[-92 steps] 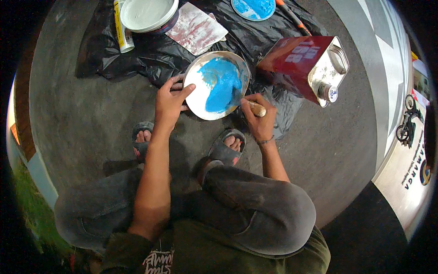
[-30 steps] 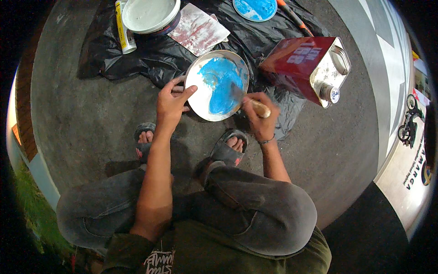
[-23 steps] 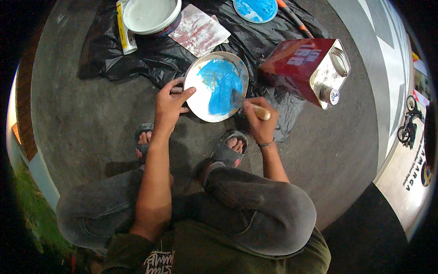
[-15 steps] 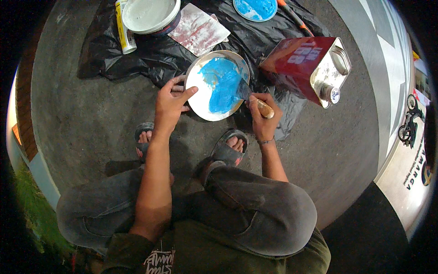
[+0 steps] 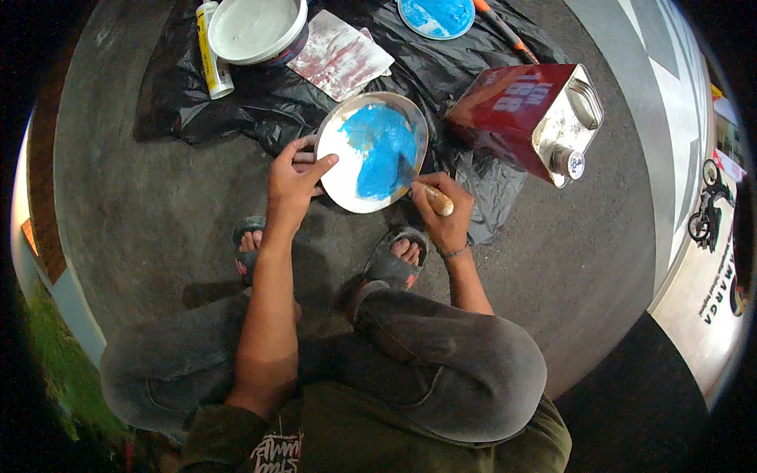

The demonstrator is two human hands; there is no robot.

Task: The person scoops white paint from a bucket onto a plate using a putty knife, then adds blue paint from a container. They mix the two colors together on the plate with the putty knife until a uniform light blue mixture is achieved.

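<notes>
A shallow round white dish (image 5: pixel 341 183) with a pale rim is held off the ground by my left hand (image 5: pixel 293 180). The thumb lies over its near-left edge and the fingers go under it. Thick blue paste (image 5: pixel 384 160) covers much of the dish's middle and right side. My right hand (image 5: pixel 448 211) is closed around the wooden handle of a putty knife (image 5: pixel 438 199). Its blade, partly smeared by motion, rests in the blue paste near the dish's right edge.
Black plastic sheeting (image 5: pixel 236 118) covers the ground ahead. On it are a white tub (image 5: pixel 256 31), a yellow tube (image 5: pixel 211 51), stained sandpaper-like sheets (image 5: pixel 339 55), a blue-smeared lid (image 5: pixel 438 14) and an orange-handled tool (image 5: pixel 505 30). A red metal can (image 5: pixel 505 110) stands to the right.
My right hand has drawn the putty knife left and toward me, across the blue paste. The dish has shifted slightly, still in my left hand.
</notes>
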